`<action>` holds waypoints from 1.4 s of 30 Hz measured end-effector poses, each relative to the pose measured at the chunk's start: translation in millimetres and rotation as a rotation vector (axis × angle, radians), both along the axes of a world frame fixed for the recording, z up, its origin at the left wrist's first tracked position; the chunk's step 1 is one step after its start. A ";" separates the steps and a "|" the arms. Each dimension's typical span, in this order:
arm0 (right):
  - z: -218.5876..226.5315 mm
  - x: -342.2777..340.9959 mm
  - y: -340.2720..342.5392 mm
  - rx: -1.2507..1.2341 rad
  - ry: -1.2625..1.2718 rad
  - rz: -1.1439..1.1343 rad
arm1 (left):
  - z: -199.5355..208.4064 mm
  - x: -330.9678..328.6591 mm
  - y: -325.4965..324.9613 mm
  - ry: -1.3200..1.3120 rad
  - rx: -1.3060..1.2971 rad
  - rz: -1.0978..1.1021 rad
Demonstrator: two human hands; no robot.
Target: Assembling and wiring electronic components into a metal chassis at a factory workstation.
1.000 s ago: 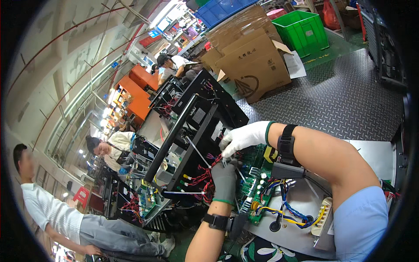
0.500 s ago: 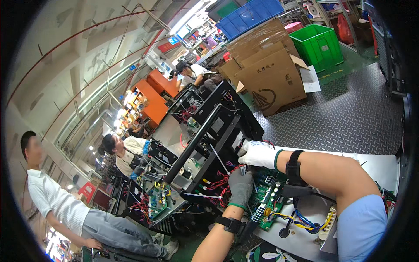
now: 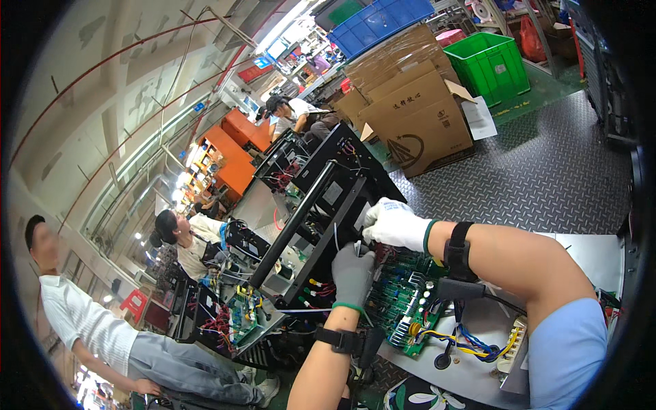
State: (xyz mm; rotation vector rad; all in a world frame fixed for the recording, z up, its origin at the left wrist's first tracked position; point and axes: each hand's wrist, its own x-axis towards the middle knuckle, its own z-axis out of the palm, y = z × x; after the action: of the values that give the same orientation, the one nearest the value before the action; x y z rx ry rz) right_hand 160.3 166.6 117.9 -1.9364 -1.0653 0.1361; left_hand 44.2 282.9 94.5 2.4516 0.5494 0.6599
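My left hand (image 3: 352,275), in a grey glove, is at the inner side of a black metal machine frame (image 3: 342,212), its fingers closed at the tips. My right hand (image 3: 396,225), in a white glove, is just beyond it with fingers curled together, near the same frame. What either set of fingertips holds is too small to make out. A thin white strip like a cable tie (image 3: 336,236) stands up beside my left hand; another white strip (image 3: 301,311) lies by its wrist. Below both hands is a green circuit board (image 3: 410,301) with heat sinks and white capacitors.
Yellow and blue wires (image 3: 465,342) run from the board to a terminal block (image 3: 512,348) on a metal plate (image 3: 471,383). A black bar (image 3: 297,222) crosses the frame. Cardboard boxes (image 3: 424,119) and a green crate (image 3: 488,68) stand beyond. Several other people are at the left and back.
My left hand has moved left and up, away from the red wires, toward the frame. My right hand has risen slightly to the left. The view has shifted a little.
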 end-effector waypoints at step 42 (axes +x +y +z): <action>2.7 34.4 -16.1 -0.054 0.277 0.455 | 2.2 -0.2 -20.1 -0.087 -0.086 -0.079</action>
State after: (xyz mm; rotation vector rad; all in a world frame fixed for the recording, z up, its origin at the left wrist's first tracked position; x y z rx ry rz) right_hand 194.7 150.6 120.6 -1.6320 -1.3024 0.6706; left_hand 44.0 262.9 96.7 2.3398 0.4353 0.6918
